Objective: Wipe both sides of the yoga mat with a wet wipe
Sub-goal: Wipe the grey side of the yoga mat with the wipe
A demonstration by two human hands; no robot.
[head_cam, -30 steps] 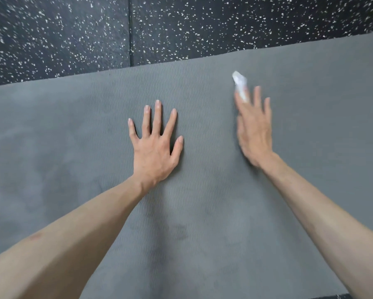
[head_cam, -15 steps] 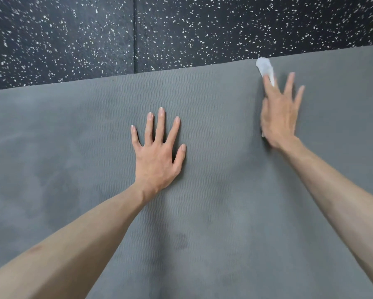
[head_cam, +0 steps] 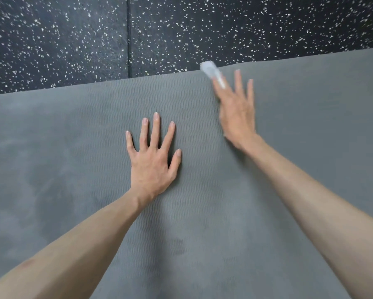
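Inspection of the wiping task. The yoga mat (head_cam: pixel 202 212) lies unrolled on the speckled black floor (head_cam: pixel 73 39), one face up. The left hand (head_cam: pixel 153 165) rests flat on the mat near its middle, fingers (head_cam: pixel 155 130) straight and spread, holding nothing; it appears to be steadying the mat. The right hand (head_cam: pixel 235 113) is at the mat's far edge, fingers extended and pressing on the wet wipe (head_cam: pixel 211 71), whose white end sticks out past the fingertips and reaches the edge where mat meets floor. This hand is motion-blurred, so whether the thumb pinches the wipe cannot be told.

Progress: darker, smeared patches show on the mat at left and towards the near side, which I judge to be dampness from strokes already made. The strip under and to the right of the right hand looks more even in tone, so that part seems still to be covered. Nothing shows the underside; by my reading the second face remains wholly to be done, and the mat has yet to be turned over.

Change against the earlier frames: a second ago the right hand was further in from the edge; half a second ago it was at the edge, further right. It now sits at the edge again, shifted leftward. The left hand has kept its place
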